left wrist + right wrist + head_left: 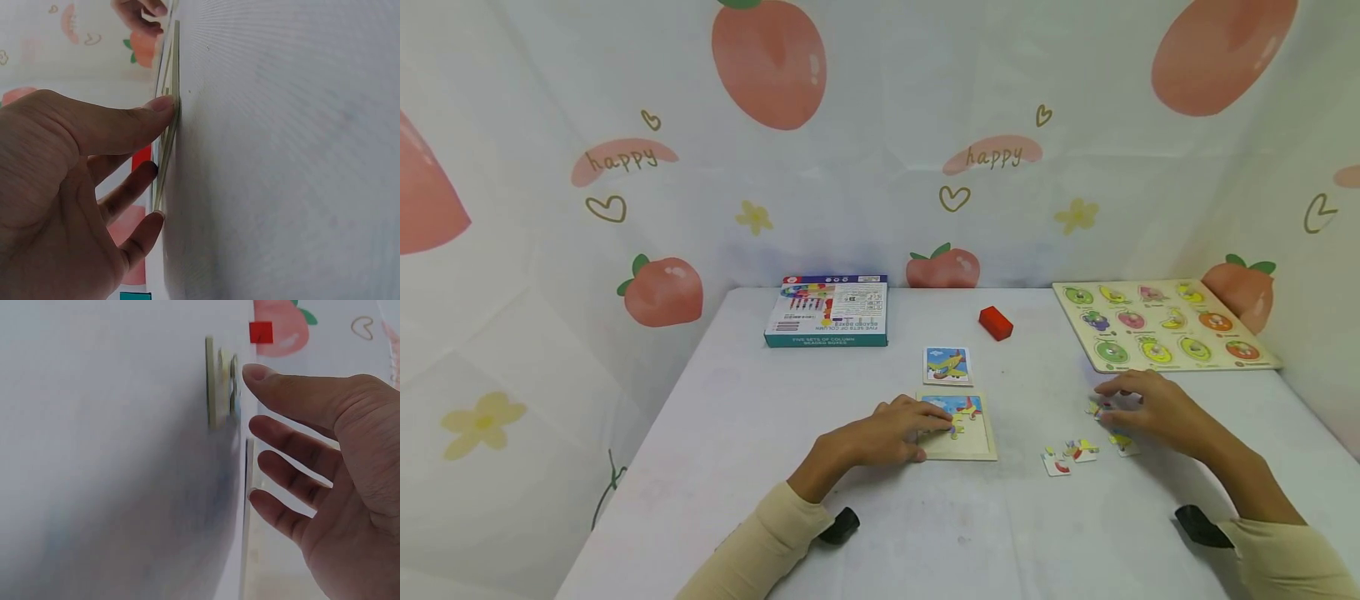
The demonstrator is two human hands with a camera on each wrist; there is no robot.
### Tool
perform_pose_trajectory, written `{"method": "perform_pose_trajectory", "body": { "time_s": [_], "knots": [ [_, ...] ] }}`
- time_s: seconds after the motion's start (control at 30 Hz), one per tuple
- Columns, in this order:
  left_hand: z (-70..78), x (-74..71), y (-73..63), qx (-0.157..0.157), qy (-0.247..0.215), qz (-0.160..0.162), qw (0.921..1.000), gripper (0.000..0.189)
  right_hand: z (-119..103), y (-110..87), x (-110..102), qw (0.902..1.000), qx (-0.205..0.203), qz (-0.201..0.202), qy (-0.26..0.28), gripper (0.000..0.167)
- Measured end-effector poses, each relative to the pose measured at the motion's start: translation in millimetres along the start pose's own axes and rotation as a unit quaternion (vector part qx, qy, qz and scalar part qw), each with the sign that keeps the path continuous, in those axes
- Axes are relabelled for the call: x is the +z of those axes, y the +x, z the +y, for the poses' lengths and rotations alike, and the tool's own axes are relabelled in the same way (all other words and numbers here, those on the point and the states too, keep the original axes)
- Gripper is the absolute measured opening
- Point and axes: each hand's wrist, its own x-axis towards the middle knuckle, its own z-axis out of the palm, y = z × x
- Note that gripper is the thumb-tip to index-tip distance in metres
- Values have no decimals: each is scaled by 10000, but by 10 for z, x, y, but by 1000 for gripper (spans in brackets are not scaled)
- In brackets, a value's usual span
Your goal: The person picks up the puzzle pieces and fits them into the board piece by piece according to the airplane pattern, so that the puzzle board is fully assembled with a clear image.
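My left hand [898, 429] rests on the left side of a shallow wooden puzzle board [973, 448]. Its thumb touches the board's near-left corner, and a finger reaches over the partly filled airplane picture [970, 407]. In the left wrist view the board's edge [176, 69] shows beside the thumb. On the right, my right hand [1157, 412] hovers with thumb and fingers apart around a puzzle piece [1096, 409]. Another piece [1122, 443] lies below the hand. Two more, one with a red curve [1056, 463] and one yellow-and-red [1082, 451], lie to its left.
An airplane picture card [947, 367] lies behind the board. Farther back are a red block [996, 323] and a beaded-boxes carton [827, 312]. A fruit peg board [1165, 325] lies at the back right. A printed curtain [865, 167] hangs behind the white table [760, 400].
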Motion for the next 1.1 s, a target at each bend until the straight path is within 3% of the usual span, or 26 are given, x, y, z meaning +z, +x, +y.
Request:
{"method": "perform_pose_trajectory", "body": {
  "time_s": [0.47, 1.1],
  "knots": [
    [-1, -3, -7, 5, -120, -5, 9999, 57, 183, -47, -35, 9999, -82, 33, -103, 22],
    [-19, 24, 10, -84, -133, -18, 9999, 58, 134, -41, -16, 9998, 169, -113, -55, 27]
  ]
}}
